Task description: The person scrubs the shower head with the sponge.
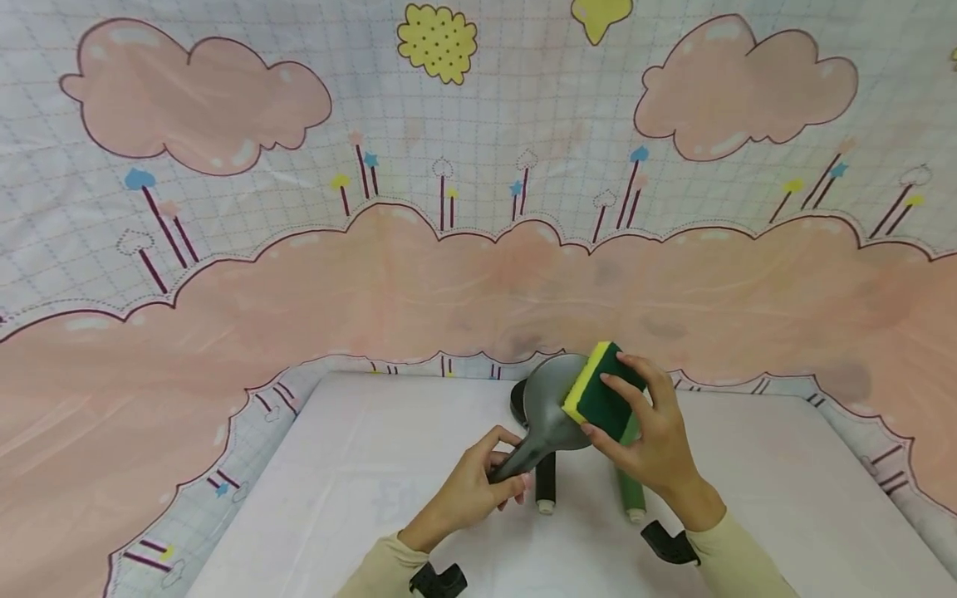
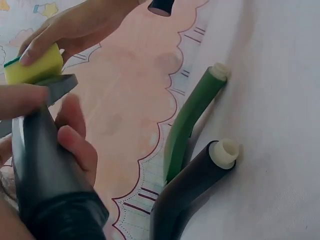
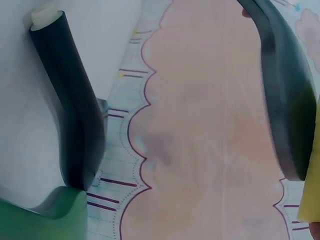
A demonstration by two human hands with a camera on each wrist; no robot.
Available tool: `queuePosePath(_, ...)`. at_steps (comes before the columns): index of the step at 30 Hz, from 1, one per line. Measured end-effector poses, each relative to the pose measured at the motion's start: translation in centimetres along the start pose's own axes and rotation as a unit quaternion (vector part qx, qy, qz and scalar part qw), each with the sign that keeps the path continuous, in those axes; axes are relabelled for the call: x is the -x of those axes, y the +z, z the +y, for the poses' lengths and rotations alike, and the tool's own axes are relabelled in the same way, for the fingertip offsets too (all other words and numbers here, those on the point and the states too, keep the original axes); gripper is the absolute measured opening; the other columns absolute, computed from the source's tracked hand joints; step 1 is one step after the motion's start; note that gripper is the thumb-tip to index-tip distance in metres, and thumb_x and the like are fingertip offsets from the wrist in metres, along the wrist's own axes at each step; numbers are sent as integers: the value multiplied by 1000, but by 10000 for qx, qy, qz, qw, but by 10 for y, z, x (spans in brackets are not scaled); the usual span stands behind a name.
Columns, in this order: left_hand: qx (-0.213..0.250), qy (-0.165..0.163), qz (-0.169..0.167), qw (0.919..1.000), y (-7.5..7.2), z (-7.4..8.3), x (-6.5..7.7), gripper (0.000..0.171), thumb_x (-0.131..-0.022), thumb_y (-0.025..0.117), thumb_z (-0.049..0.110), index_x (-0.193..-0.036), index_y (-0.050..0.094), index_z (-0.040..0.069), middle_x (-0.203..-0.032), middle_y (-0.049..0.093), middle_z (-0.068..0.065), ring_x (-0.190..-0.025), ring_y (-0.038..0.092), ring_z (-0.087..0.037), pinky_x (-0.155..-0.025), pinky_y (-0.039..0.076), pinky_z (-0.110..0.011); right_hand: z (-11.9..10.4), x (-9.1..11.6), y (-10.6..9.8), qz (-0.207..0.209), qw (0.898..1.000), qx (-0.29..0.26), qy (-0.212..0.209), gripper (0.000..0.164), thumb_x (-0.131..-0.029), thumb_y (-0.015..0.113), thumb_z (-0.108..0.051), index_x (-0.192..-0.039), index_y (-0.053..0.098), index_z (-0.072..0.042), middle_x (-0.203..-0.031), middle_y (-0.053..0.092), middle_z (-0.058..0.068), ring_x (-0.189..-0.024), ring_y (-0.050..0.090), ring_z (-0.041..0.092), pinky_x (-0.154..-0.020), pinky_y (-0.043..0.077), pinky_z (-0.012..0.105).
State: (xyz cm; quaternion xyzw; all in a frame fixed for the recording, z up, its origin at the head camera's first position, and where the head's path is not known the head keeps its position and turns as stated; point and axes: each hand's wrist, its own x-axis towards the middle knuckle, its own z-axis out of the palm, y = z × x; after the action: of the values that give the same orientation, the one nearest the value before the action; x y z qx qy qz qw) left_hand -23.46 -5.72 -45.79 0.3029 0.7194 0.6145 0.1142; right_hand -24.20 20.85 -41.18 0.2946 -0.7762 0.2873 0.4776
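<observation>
Pinching a sponge (image 1: 609, 407) (tilted), right fingers (image 1: 649, 372) bend beside a showerhead (image 1: 552, 399)

Grey shower head (image 1: 552, 400): smooth hard plastic by look, satin, soft highlights. Sponge (image 1: 602, 394): matt yellow foam; dark green scouring face (image 1: 609, 405), rough-looking. Black shower head (image 2: 185, 185) and green shower head (image 2: 189, 119): smooth, plastic-looking, low sheen; pale connectors (image 2: 226, 153), matt plastic by look. Tabletop (image 1: 336, 482): smooth, faint sheen. Backdrop (image 1: 449, 291): printed sheet, cloth or plastic undetermined, slightly glossy. Sleeves (image 1: 385, 569): matt cloth.
</observation>
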Motion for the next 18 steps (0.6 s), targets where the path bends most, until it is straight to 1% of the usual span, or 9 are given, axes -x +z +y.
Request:
queuePosePath(2,406,-3,-143,9991,-3,0,0,31,-98,58,12,-126,48,6,-92,63,-38,-62,59,-7,-54,47,-19,1,-1,-1,-23,10000,-12,67,65,-88,62,-60,-120,65,-4,-136,50,25,-127,45,35,-106,31,9)
queuePosePath(3,613,-2,-258,9978,-4,0,0,31,-100,56,14,-129,48,5,-95,61,-40,-66,59,-8,-56,48,-19,2,-1,-1,-40,9999,-23,104,65,-87,62,-61,-120,65,-4,-136,50,25,-128,45,34,-106,31,8)
queuePosePath(5,994,-42,-551,9935,-8,-1,1,36,-102,52,17,-136,47,4,-100,59,-39,-74,61,-10,-62,50,-21,3,0,-1,-55,9999,-35,143,66,-87,61,-61,-120,65,-4,-136,50,25,-129,45,32,-105,31,7)
queuePosePath(8,1377,-127,-1010,9852,-13,-2,3,46,-104,49,18,-147,41,5,-104,61,-25,-84,60,-10,-65,55,-25,4,0,-2,-89,9997,-59,204,67,-87,61,-61,-121,64,-4,-137,49,24,-130,44,31,-104,32,7)
queuePosePath(10,1507,-185,-1190,9812,-16,-3,4,49,-104,49,18,-150,38,7,-105,62,-13,-85,59,-9,-62,55,-24,5,1,-2,-104,9996,-86,249,68,-87,60,-62,-122,64,-4,-138,49,24,-131,44,30,-104,33,8)
queuePosePath(11,1569,-217,-1241,9795,-17,-3,4,49,-104,48,18,-151,37,7,-105,62,-9,-85,58,-9,-60,54,-24,5,1,-2,-108,9995,-109,281,68,-87,60,-62,-122,64,-4,-138,49,24,-131,44,29,-104,33,8)
queuePosePath(13,1657,-284,-1246,9779,-17,-4,4,49,-104,49,19,-151,38,8,-103,62,-6,-82,56,-10,-55,51,-22,4,2,-2,-101,9993,-125,344,68,-87,60,-63,-122,64,-4,-139,49,23,-132,43,28,-104,33,8)
queuePosePath(15,1683,-327,-1175,9782,-17,-3,4,49,-104,49,20,-150,39,8,-102,62,-7,-79,55,-9,-53,46,-20,3,2,-1,-94,9992,-141,364,68,-87,60,-63,-122,65,-5,-139,49,23,-132,43,27,-104,33,7)
queuePosePath(18,1730,-436,-1032,9785,-15,-3,3,48,-104,47,23,-150,39,7,-104,61,-10,-75,54,-8,-52,45,-20,0,3,2,-122,9996,-113,213,66,-87,60,-63,-122,65,-7,-139,49,22,-131,44,30,-104,33,8)
